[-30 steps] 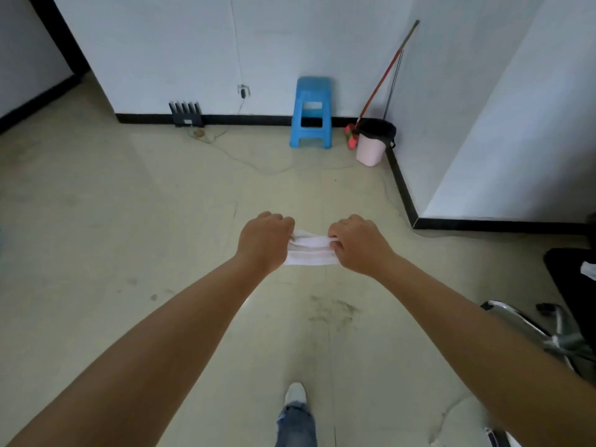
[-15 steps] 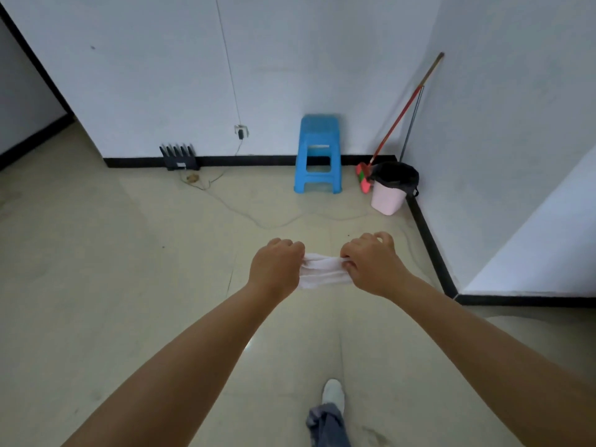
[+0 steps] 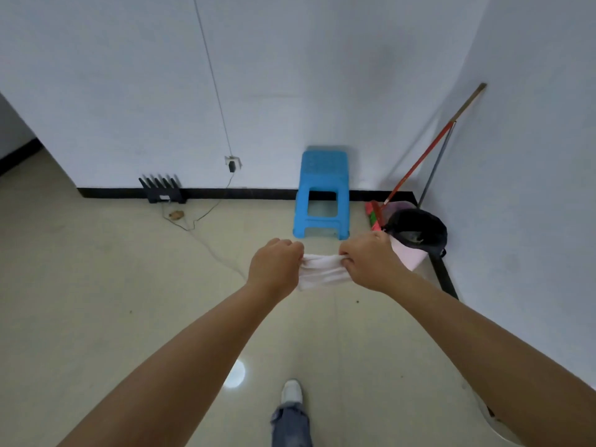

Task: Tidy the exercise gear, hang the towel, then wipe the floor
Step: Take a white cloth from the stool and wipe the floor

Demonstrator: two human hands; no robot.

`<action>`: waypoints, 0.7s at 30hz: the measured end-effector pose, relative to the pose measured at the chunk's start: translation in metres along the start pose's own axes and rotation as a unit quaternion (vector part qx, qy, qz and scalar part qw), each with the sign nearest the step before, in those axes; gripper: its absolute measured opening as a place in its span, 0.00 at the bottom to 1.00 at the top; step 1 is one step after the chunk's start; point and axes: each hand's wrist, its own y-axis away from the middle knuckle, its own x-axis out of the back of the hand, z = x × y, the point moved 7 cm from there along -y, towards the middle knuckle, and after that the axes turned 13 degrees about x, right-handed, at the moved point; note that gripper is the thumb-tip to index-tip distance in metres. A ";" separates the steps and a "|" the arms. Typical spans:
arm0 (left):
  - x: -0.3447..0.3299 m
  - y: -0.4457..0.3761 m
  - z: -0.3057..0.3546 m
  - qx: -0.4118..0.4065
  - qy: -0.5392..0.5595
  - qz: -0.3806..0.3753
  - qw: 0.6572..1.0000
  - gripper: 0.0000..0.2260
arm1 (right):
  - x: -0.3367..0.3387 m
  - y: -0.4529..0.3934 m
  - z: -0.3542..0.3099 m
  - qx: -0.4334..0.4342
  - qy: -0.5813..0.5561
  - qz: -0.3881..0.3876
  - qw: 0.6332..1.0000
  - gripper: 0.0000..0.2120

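Observation:
A small white cloth (image 3: 322, 271) is stretched between both fists at arm's length, above the beige floor (image 3: 96, 285). My left hand (image 3: 276, 265) grips its left end and my right hand (image 3: 371, 260) grips its right end. Both ends of the cloth are hidden inside the fists. My white shoe and jeans leg (image 3: 291, 411) show below, stepping toward the far corner.
A blue plastic stool (image 3: 323, 191) stands against the far wall. To its right are a pink bin with a black liner (image 3: 414, 235) and a red-handled broom (image 3: 422, 156) in the corner. A black router (image 3: 161, 190) and loose cable (image 3: 206, 240) lie at left.
I have walked closer to the far corner and the view has tilted up; the stool and bin are nearer. Both hands still hold the cloth the same way.

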 end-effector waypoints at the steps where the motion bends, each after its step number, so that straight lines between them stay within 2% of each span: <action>1: -0.002 -0.033 -0.001 -0.001 0.000 0.002 1.000 0.09 | 0.000 -0.027 0.017 -0.002 0.004 0.002 1.000 0.11; 7: -0.020 -0.223 -0.004 -0.004 0.012 -0.021 1.000 0.10 | -0.002 -0.181 0.117 -0.017 -0.007 0.002 1.000 0.11; 15: -0.068 -0.414 0.026 -0.024 0.004 -0.082 0.996 0.10 | -0.035 -0.310 0.245 -0.073 -0.073 -0.019 0.994 0.11; 21: -0.113 -0.554 0.049 -0.007 0.004 -0.113 0.994 0.11 | -0.077 -0.414 0.348 -0.045 -0.098 -0.042 0.993 0.11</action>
